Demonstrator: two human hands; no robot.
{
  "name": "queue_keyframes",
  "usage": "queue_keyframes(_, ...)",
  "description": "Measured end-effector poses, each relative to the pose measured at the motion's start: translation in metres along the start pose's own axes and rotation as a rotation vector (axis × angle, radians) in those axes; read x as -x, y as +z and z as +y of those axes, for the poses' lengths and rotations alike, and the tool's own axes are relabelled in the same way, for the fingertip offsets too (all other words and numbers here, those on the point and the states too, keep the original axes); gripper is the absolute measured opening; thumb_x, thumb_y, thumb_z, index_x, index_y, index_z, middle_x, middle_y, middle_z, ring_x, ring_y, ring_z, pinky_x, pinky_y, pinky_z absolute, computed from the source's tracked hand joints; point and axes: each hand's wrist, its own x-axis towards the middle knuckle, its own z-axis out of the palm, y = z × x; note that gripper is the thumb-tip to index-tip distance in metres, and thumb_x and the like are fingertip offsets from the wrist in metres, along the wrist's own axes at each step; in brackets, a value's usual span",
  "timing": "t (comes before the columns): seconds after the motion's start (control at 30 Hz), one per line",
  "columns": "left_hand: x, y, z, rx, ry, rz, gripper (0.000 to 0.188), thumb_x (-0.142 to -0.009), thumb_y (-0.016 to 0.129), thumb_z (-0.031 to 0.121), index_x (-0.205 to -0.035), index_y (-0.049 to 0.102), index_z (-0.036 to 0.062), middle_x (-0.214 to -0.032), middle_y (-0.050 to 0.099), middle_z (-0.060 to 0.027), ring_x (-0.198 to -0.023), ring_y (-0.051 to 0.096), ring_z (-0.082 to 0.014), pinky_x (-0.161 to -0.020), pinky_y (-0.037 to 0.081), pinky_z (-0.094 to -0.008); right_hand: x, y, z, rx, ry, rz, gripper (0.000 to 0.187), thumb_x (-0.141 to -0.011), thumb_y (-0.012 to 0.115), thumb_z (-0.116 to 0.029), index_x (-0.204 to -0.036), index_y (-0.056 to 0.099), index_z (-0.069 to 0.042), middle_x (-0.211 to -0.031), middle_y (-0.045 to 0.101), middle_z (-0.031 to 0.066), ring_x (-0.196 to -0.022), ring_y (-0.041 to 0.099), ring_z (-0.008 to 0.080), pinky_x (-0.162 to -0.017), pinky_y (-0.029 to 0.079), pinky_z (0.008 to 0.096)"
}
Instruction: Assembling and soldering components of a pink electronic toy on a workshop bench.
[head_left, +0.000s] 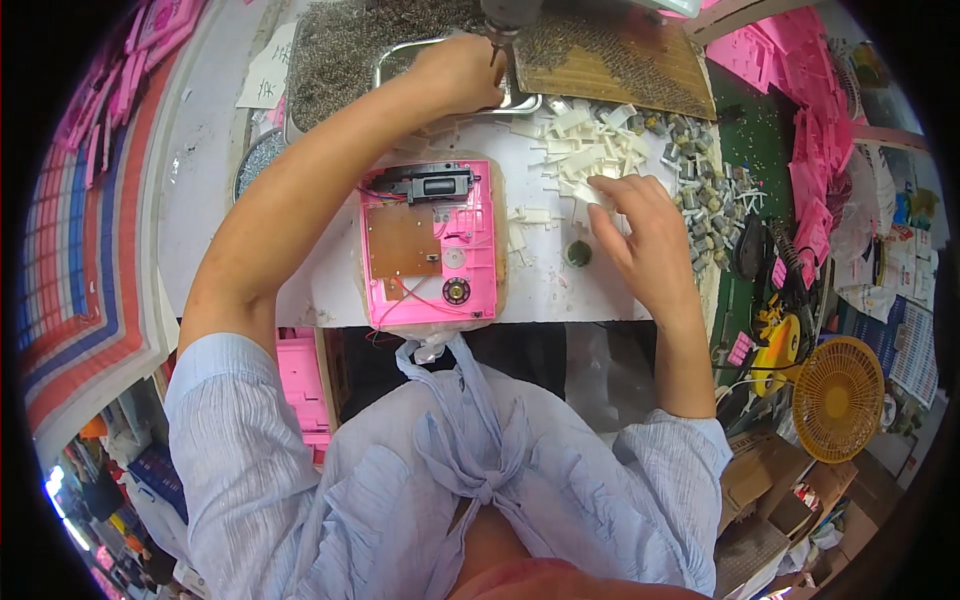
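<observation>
In front of me a pink plastic casing point(480, 270) lies with its inside up, holding a brown circuit board point(402, 240), a black module point(428, 184), a small round speaker point(456, 291) and thin wires. My left hand point(460, 75) is stretched far forward over a shallow metal tray point(392, 66), beside the tip of a hanging electric screwdriver point(508, 22). Its fingers are curled together; what they pinch is hidden. At the pile of white plastic parts point(590, 150), my right hand point(645, 235) has thumb and forefinger apart, the fingertips close to one white piece.
Many small screws point(335, 60) fill a tray at the back left, and more lie on a brown board point(620, 60). Small motors point(705, 190) are heaped at the right. Pink casings point(800, 110) are stacked beyond them. A round green-topped object point(578, 253) stands near my right hand.
</observation>
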Motion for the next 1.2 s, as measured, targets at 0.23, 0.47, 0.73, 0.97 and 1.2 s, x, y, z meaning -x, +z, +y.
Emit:
queue_keyframes(0.23, 0.105, -0.024, -0.024, 0.573, 0.013, 0.285, 0.028, -0.092, 0.069, 0.016, -0.115, 0.069, 0.0002, -0.09, 0.072, -0.006, -0.073, 0.065, -0.015, -0.067, 0.053, -0.0301, 0.018, 0.002, -0.033, -0.316, -0.006, 0.062, 0.031, -0.077, 0.083, -0.005, -0.105, 0.073, 0.0, -0.089, 0.071, 0.0123, -0.074, 0.065, 0.0244, -0.07, 0.051, 0.0335)
queue_keyframes(0.47, 0.231, 0.03, 0.001, 1.98, -0.283, 0.0, 0.022, -0.102, 0.064, 0.011, -0.122, 0.063, 0.0021, -0.107, 0.073, -0.0144, -0.091, 0.075, -0.0204, -0.078, 0.064, -0.0298, 0.014, 0.034, -0.072, -0.508, -0.369, 0.196, 0.037, -0.068, 0.09, -0.007, -0.102, 0.074, -0.004, -0.087, 0.071, 0.0081, -0.071, 0.064, 0.0246, -0.061, 0.05, 0.0336)
queue_keyframes(0.73, 0.252, 0.059, 0.021, 2.02, -0.267, 0.074, 0.011, -0.101, 0.064, 0.007, -0.109, 0.06, 0.0014, -0.103, 0.073, -0.0145, -0.09, 0.075, -0.021, -0.078, 0.064, -0.0309, 0.022, 0.044, -0.081, -0.358, -0.447, 0.108, 0.038, -0.069, 0.088, -0.007, -0.104, 0.072, -0.006, -0.09, 0.069, 0.0075, -0.071, 0.064, 0.025, -0.06, 0.052, 0.0343)
queue_keyframes(0.97, 0.244, 0.027, 0.019, 1.322, -0.16, -0.182, 0.015, -0.096, 0.07, 0.009, -0.108, 0.068, 0.0015, -0.09, 0.071, -0.0065, -0.079, 0.07, -0.0148, -0.065, 0.054, -0.0262, 0.048, 0.039, -0.056, -0.649, -0.274, 0.004, 0.034, -0.07, 0.087, -0.002, -0.101, 0.073, 0.0, -0.093, 0.072, 0.0108, -0.078, 0.067, 0.0254, -0.066, 0.053, 0.0334)
queue_keyframes(1.2, 0.184, 0.056, 0.038, 0.101, 0.226, 0.257, 0.011, -0.087, 0.073, 0.015, -0.096, 0.07, 0.0082, -0.081, 0.066, -0.0091, -0.074, 0.067, -0.0298, -0.065, 0.054, -0.0409, 0.059, 0.038, -0.037, -0.752, -0.085, 0.122, 0.032, -0.073, 0.085, 0.002, -0.103, 0.074, 0.004, -0.092, 0.073, 0.0149, -0.08, 0.067, 0.0237, -0.072, 0.051, 0.0326)
